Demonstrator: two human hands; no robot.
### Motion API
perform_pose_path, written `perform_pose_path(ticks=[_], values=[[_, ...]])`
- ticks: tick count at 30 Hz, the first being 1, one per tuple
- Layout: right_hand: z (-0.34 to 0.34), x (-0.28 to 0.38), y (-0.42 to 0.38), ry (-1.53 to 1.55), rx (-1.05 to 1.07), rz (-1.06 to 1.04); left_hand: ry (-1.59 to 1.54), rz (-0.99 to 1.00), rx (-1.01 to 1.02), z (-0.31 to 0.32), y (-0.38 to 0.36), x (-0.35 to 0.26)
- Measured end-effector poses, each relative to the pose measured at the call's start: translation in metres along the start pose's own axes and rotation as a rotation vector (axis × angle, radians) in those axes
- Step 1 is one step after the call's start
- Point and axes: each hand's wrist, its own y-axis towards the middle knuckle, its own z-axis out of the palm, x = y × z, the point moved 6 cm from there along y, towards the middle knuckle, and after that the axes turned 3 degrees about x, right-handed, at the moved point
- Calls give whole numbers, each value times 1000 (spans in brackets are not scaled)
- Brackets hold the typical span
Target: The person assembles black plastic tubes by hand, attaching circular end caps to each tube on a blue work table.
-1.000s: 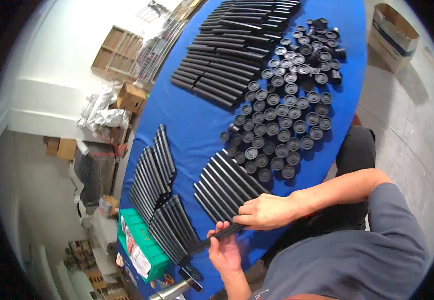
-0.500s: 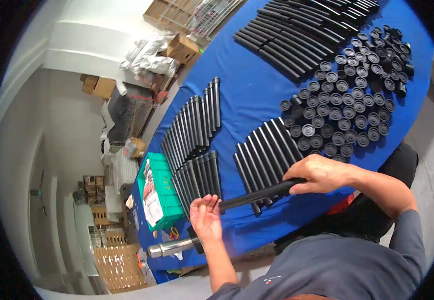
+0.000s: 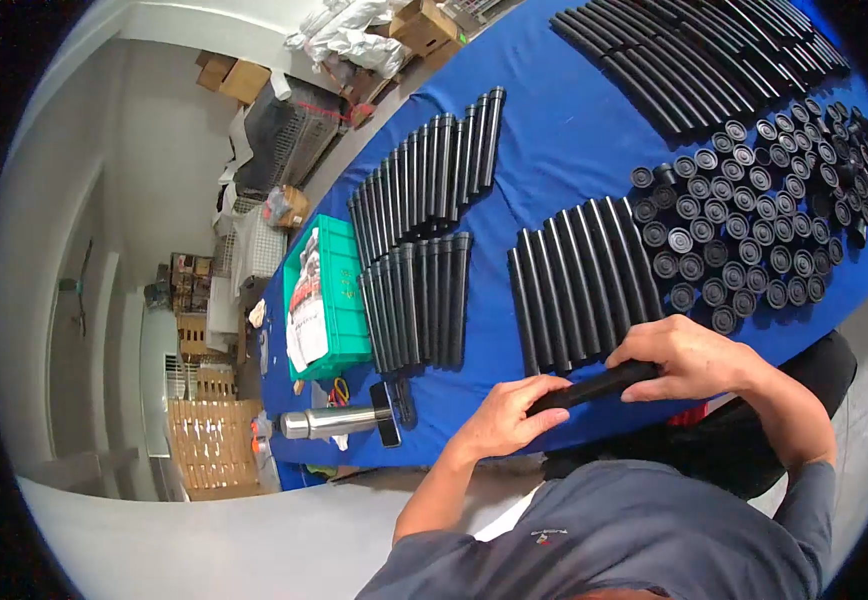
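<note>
A black tube (image 3: 599, 388) lies across my hands near the table's front edge. My left hand (image 3: 506, 418) is closed around its left end. My right hand (image 3: 682, 360) grips the other end, whose tip is hidden by the fingers. Just beyond the hands, a row of loose black tubes (image 3: 582, 285) rests on the blue cloth. Round black caps with ringed faces (image 3: 749, 250) are spread to the right of that row. To the left, two groups of tubes with thicker collars at their far ends, an upper group (image 3: 422, 175) and a lower group (image 3: 414, 305), lie side by side.
A green crate (image 3: 352, 290) holding papers stands on the blue-covered table (image 3: 514, 130) at the left. Near it are a steel flask (image 3: 334, 422), a phone (image 3: 385, 414) and scissors (image 3: 338, 390). More black tubes (image 3: 674, 65) lie at the far side. Cartons (image 3: 244, 80) stand beyond the table.
My left hand, open beside the tube's left end before, has closed around that end. Both hands are closer together. The camera view has shifted, uncovering the flask and phone.
</note>
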Motion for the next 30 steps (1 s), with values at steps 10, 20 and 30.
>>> perform_pose_path(ticks=[10,20,30], values=[[-5,-17,5,32,-252,111,300,-84,-632,-59,-8,27],[-7,-20,4,168,-230,188,851,-554,-854,-160,0,175],[-14,-24,4,147,-284,185,902,-545,-868,-157,3,192]])
